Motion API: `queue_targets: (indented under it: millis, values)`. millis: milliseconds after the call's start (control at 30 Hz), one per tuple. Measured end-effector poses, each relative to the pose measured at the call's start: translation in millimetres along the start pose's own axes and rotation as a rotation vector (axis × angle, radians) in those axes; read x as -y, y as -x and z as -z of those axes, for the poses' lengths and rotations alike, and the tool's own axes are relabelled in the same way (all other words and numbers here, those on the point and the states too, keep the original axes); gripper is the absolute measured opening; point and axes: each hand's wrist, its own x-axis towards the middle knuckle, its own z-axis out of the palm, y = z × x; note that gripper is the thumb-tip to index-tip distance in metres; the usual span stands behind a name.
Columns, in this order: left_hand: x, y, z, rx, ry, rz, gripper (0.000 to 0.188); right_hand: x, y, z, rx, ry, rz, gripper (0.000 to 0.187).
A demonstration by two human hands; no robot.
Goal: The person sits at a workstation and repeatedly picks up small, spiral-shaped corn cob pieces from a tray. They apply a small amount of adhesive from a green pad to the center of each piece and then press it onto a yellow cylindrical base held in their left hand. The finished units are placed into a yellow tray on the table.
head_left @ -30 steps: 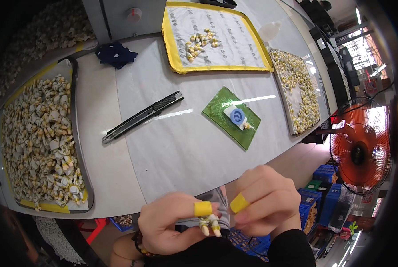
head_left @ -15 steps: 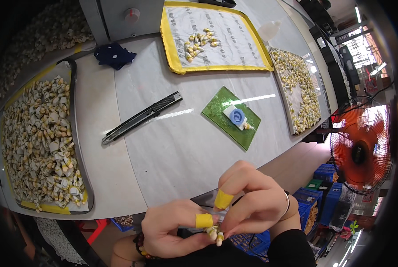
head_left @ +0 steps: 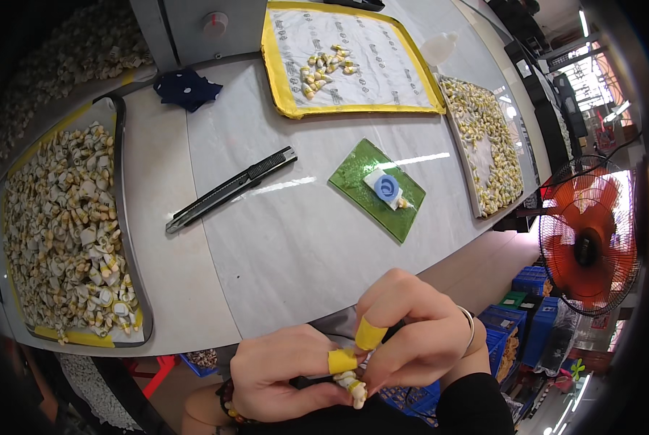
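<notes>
At the near edge of the table, my left hand pinches a small white-and-yellow figurine between thumb and forefinger. My right hand is closed against the same piece from the other side, its fingertips meeting those of the left. Yellow tape wraps a finger on each hand. The far side of the piece is hidden by fingers. Beyond the hands, a green square plate carries a small tube with a blue round cap. A black box cutter lies left of it.
A tray heaped with similar small pieces stands at left. A cloth-lined, yellow-edged tray with a few pieces lies at the back, beside another filled tray. A dark blue cloth and an orange fan are also around.
The piece has turned between my fingers and its lower end shows more fully. My right fingers have shifted slightly down toward the left ones. Things on the table stay put.
</notes>
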Motion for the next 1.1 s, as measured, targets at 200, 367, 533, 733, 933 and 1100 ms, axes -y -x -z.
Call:
queue_targets:
  millis: [200, 367, 533, 733, 933, 1100]
  values:
    - [-5.3, -2.9, -1.3, 0.006, -0.042, -0.025, 0.024, 5.9, -1.7, 3.0, 0.065, 0.042, -0.006, 0.015]
    - [-5.0, -6.6, -4.9, 0.028, -0.044, -0.060, 0.022, 3.5, -3.0, 1.8, 0.057, 0.053, 0.088, 0.012]
    - [-8.0, -6.1, -1.8, 0.037, -0.047, -0.025, 0.020, -5.6, -8.6, -1.6, 0.041, 0.062, 0.153, 0.010]
    - [-46.4, -6.9, 24.1, 0.121, -0.540, -0.078, 0.029, -7.1, 1.4, -7.2, -0.088, 0.181, 0.099, 0.024]
    - [-168.5, -16.0, 93.0, 0.099, -1.812, 0.164, 0.041, 0.2, 22.6, 7.3, -0.409, 0.278, 0.007, 0.027]
    - [-166.1, -104.5, 175.0, -0.183, -1.771, 0.101, 0.032, -0.6, 26.1, 15.0, -0.311, 0.389, -0.030, 0.025]
